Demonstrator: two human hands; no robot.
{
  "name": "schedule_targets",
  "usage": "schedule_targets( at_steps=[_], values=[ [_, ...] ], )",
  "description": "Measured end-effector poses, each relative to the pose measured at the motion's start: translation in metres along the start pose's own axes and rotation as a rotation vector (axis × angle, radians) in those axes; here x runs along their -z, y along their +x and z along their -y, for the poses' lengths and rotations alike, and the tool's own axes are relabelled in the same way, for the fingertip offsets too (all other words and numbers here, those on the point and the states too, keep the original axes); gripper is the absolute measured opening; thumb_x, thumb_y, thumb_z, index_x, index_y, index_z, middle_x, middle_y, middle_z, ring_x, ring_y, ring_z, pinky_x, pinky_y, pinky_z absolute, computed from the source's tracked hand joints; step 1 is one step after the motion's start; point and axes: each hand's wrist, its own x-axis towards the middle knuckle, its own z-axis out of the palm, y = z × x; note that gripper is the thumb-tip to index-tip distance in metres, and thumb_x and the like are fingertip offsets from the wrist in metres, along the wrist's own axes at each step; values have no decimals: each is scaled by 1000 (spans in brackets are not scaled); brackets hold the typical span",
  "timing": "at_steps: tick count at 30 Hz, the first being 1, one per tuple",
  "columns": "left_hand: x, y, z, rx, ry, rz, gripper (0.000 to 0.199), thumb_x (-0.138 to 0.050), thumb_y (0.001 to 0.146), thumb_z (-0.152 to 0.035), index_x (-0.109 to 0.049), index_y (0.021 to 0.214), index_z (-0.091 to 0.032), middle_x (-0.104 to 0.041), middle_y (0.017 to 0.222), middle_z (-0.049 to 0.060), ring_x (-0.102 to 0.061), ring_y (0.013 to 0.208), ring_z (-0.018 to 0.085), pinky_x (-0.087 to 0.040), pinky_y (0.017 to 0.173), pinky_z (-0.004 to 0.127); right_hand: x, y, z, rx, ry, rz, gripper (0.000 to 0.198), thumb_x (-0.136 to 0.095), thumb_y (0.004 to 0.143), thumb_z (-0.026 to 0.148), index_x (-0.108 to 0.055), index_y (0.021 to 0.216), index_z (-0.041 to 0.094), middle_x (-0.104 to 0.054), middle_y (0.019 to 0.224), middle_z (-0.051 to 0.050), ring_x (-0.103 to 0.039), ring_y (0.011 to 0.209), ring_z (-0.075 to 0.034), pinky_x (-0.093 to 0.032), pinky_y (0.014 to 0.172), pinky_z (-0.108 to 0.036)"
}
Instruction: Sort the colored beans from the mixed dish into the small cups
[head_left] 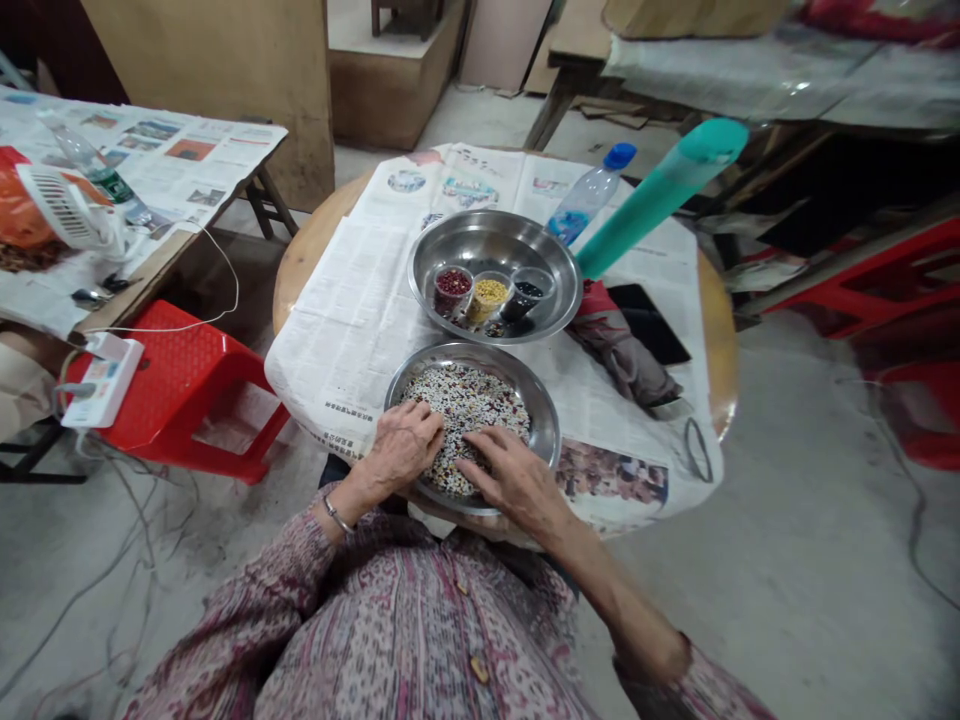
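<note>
A steel basin (pixel 553 430) close to my body holds mixed grains and beans (pixel 469 395), mostly white with dark, red and yellow ones among them. My left hand (pixel 405 445) rests at its left side, fingers curled together over the mix; what they pinch, if anything, is hidden. On the right, my right hand (pixel 521 480) reaches in with thumb and fingers apart, touching the grains. Just beyond stands a second steel basin (pixel 495 228) with three clear cups inside: one of red beans (pixel 453 284), one of yellow beans (pixel 490 292) and one of black beans (pixel 529 290).
Newspaper (pixel 337 330) covers the round table. Right of the basins are a bottle (pixel 589 195), a green tube-shaped object (pixel 664 198), a grey-and-red cloth item (pixel 622 345) and a dark flat object (pixel 649 322). A red stool (pixel 187 390) with a power strip (pixel 103 382) stands left.
</note>
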Motion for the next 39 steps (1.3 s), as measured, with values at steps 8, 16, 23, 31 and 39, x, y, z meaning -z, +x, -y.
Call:
schedule_targets(
  at_steps=[8, 16, 23, 31, 39],
  values=[
    [0, 0, 1, 40, -10, 2, 18, -42, 102, -20, -60, 105, -19, -64, 100, 5, -58, 96, 21, -48, 83, 34, -12, 41, 4, 76, -12, 59, 18, -51, 95, 18, -67, 102, 22, -65, 104, -9, -59, 102, -23, -55, 88, -38],
    [4, 0, -1, 57, -39, 2, 14, -51, 99, -22, -60, 108, -22, -61, 103, 5, -56, 99, 22, -49, 86, 35, 5, 18, -26, -97, -109, -92, 17, -53, 95, 25, -66, 105, 21, -64, 101, -8, -62, 97, -23, -55, 86, -38],
    [2, 1, 0, 55, -29, 25, 14, -51, 97, -19, -62, 104, -21, -64, 100, 5, -58, 97, 22, -49, 83, 35, -8, 15, 10, 44, 60, 69, 21, -49, 96, 17, -63, 109, 23, -65, 95, -5, -64, 89, -18, -55, 80, -32],
    [2, 1, 2, 57, -42, 23, 14, -50, 99, -21, -64, 103, -22, -65, 99, 4, -59, 97, 22, -49, 83, 35, 13, 54, -13, -58, -72, 140, 17, -55, 91, 17, -71, 90, 24, -71, 89, -3, -67, 84, -17, -52, 75, -28],
    [-1, 1, 4, 44, -50, 22, 14, -49, 100, -21, -63, 100, -21, -64, 95, 4, -58, 92, 21, -49, 81, 35, 69, 108, -47, -313, -28, -249, 18, -59, 86, 25, -76, 92, 22, -77, 93, -5, -69, 82, -21, -50, 75, -32]
  ],
)
